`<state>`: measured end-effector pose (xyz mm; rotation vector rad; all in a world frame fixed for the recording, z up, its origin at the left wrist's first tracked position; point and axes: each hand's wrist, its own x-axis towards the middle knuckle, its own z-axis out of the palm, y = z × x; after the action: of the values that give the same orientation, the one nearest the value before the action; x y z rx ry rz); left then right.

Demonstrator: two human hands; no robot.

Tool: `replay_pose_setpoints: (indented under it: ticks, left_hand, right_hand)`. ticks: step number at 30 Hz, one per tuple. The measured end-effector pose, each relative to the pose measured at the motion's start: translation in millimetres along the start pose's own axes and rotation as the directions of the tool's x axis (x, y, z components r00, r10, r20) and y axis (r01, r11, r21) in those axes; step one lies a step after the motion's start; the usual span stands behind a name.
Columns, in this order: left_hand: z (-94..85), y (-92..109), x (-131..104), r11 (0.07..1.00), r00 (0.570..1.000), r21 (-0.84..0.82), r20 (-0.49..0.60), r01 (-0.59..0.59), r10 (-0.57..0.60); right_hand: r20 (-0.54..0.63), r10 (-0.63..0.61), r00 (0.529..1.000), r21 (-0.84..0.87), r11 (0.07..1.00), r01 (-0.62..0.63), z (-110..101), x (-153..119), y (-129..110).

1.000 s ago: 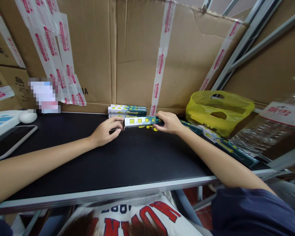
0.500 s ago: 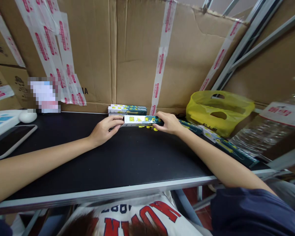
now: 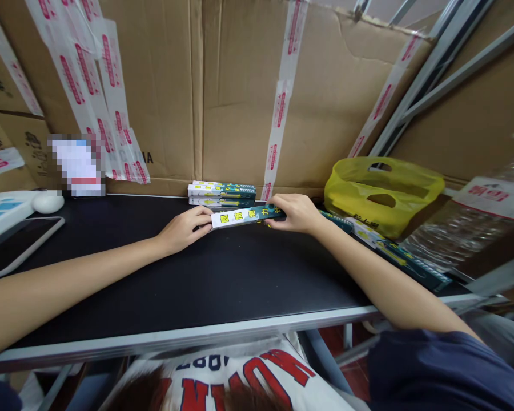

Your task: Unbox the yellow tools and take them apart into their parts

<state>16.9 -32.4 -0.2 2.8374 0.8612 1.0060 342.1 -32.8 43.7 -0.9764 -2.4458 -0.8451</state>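
A long narrow cardboard box (image 3: 240,216), white on its left part and dark teal on its right with yellow lettering, is held between my hands above the black tabletop. My right hand (image 3: 293,212) is wrapped round its teal end, thumb below and fingers above. My left hand (image 3: 186,228) pinches the white end with its fingertips, which hide the end flap. The box slants slightly, its left end lower. Just behind it, a small stack of similar boxes (image 3: 221,194) lies against the cardboard wall.
More such boxes (image 3: 405,260) lie at the right, under and beyond my right forearm. A yellow plastic bag (image 3: 360,200) and a large clear bottle (image 3: 458,228) are there too. At the left are a phone (image 3: 21,248) and a white device (image 3: 8,211). Cardboard (image 3: 235,114) walls the back.
The box has tipped, its left end dropping a little toward me, and its lettered face shows more. My left hand has shifted slightly left with it; the right hand has barely moved.
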Motion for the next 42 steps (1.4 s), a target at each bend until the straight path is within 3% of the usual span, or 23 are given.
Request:
replay_pose_setpoints:
  ticks: [8, 18, 25, 35, 42]
  left_hand:
    - [0.2, -2, 1, 0.985, 0.992, -0.141, 0.065, -0.096, 0.106]
    - [-1.2, 4, 1, 0.992, 0.999, -0.116, -0.021, -0.044, 0.042]
    - [-0.4, 8, 1, 0.994, 0.991, -0.111, -0.132, -0.011, -0.003]
    - [-0.3, 2, -1, 0.998, 0.999, -0.052, 0.034, 0.031, -0.029]
    - [-3.7, 13, 1, 0.992, 0.993, 0.043, 0.023, 0.119, -0.12]
  right_hand:
    - [0.06, -0.052, 0.997, 0.016, 0.999, 0.051, -8, 4, -6]
    - [0.049, -0.06, 0.997, 0.002, 0.998, 0.06, -3, 5, 0]
    - [0.027, -0.051, 0.998, -0.05, 0.997, 0.052, -6, 1, 21]
    - [0.025, -0.002, 1.0, -0.121, 0.993, 0.005, -4, -4, 42]
    - [0.034, -0.036, 0.999, -0.1, 0.994, 0.039, -5, -2, 33]
